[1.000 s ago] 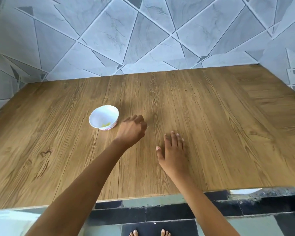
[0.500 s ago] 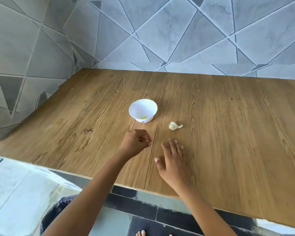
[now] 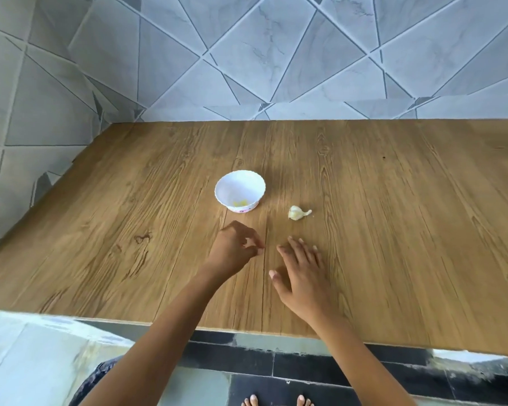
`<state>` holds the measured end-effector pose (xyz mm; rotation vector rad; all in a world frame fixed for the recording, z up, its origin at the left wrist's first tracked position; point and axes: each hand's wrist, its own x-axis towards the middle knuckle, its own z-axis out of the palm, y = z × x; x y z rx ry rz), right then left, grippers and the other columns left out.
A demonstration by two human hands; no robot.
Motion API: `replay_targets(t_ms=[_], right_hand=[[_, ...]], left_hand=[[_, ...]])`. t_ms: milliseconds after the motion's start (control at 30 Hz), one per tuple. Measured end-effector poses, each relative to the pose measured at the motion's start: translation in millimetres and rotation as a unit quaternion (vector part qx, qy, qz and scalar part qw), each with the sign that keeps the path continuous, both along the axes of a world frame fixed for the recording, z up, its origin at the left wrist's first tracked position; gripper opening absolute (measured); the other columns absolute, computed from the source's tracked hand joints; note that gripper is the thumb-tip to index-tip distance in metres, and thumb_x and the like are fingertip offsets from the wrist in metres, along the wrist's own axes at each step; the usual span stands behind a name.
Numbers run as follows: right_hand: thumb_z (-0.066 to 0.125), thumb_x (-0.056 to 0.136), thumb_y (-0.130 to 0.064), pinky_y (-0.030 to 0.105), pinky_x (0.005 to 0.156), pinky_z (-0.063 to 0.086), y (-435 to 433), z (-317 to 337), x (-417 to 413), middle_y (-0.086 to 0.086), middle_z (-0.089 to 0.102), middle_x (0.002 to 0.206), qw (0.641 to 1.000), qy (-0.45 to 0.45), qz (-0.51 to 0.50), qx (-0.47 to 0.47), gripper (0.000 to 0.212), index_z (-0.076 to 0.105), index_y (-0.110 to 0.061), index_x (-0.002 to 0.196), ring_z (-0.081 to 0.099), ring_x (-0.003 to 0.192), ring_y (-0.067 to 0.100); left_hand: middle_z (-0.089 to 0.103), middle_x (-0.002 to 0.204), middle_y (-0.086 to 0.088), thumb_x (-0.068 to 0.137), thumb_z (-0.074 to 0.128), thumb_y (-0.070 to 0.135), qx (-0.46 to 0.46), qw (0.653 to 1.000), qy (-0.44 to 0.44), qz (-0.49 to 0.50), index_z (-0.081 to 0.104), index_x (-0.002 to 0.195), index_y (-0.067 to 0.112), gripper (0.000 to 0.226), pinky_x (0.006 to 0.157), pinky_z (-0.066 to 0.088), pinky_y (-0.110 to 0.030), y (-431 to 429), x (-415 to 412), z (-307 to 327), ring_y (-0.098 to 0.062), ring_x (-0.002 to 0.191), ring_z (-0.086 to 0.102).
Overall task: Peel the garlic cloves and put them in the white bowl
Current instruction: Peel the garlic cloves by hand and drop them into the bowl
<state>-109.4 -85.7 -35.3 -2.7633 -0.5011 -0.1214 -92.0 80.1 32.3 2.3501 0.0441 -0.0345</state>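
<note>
The white bowl [image 3: 240,190] stands at frame centre on the tabletop [image 3: 408,230], with yellowish pieces [image 3: 241,203] inside. A garlic clove [image 3: 298,213] lies to its right, apart from it. The left hand [image 3: 235,250], below the bowl, has its grip curled, thumb near the fingertips; whether it holds anything cannot be told. The right hand [image 3: 302,276], below the clove, has its grip spread flat.

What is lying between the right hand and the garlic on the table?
Nothing is there: the head view shows only bare wooden table between the right hand and the garlic.
</note>
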Motion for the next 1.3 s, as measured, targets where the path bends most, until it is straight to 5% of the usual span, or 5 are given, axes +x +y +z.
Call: replay_targets(t_ms=[600, 700, 900, 1033, 1300], right_hand=[[0.031, 0.091, -0.048, 0.047, 0.112, 0.020, 0, -6, -1, 0.012, 0.043, 0.144, 1.000, -0.014, 0.006, 0.007, 0.056, 0.052, -0.015, 0.131, 0.036, 0.136, 0.029], [0.041, 0.091, -0.044, 0.040, 0.109, 0.028, -2, -4, 0, 0.008, 0.052, 0.136, 0.994, -0.007, 0.025, 0.110, 0.049, 0.057, -0.013, 0.126, 0.042, 0.132, 0.026], [0.066, 0.086, -0.018, 0.011, 0.071, 0.047, 8, 27, -2, -0.011, 0.068, 0.090, 0.878, 0.196, -0.005, 0.437, 0.014, 0.069, -0.017, 0.100, 0.062, 0.080, -0.005], [0.067, 0.084, -0.012, 0.016, 0.059, 0.050, 13, 35, -3, -0.003, 0.070, 0.074, 0.788, 0.274, -0.050, 0.550, 0.005, 0.071, -0.011, 0.088, 0.062, 0.065, 0.003], [0.070, 0.082, -0.013, 0.027, 0.074, 0.054, 10, 40, 2, 0.007, 0.070, 0.079, 0.762, 0.357, -0.026, 0.539, 0.009, 0.071, -0.006, 0.086, 0.063, 0.072, 0.014]], left_hand=[[0.070, 0.089, 0.002, 0.085, 0.065, 0.014, 0.208, 0.977, 0.038, -0.024, 0.071, 0.085, 0.018, 0.007, 0.076, 0.054, -0.033, -4, 7, -12, -0.017, 0.086, 0.065], [0.070, 0.079, 0.001, 0.082, 0.066, 0.008, 0.118, 0.993, 0.014, -0.020, 0.072, 0.081, 0.014, 0.009, 0.073, 0.055, -0.032, 2, -1, -16, -0.016, 0.076, 0.067], [0.071, 0.076, -0.014, 0.080, 0.071, 0.001, -0.251, 0.962, 0.090, 0.057, 0.070, 0.089, -0.001, 0.009, 0.064, 0.055, -0.022, 9, -19, -4, -0.017, 0.066, 0.067], [0.071, 0.080, -0.014, 0.083, 0.069, 0.004, -0.258, 0.960, 0.103, 0.039, 0.068, 0.092, -0.004, 0.012, 0.070, 0.057, -0.025, 8, -23, 0, -0.019, 0.071, 0.068], [0.069, 0.075, -0.007, 0.085, 0.068, 0.009, -0.130, 0.985, 0.097, -0.060, 0.068, 0.086, 0.003, 0.006, 0.067, 0.056, -0.026, 17, -22, 10, -0.014, 0.066, 0.064]])
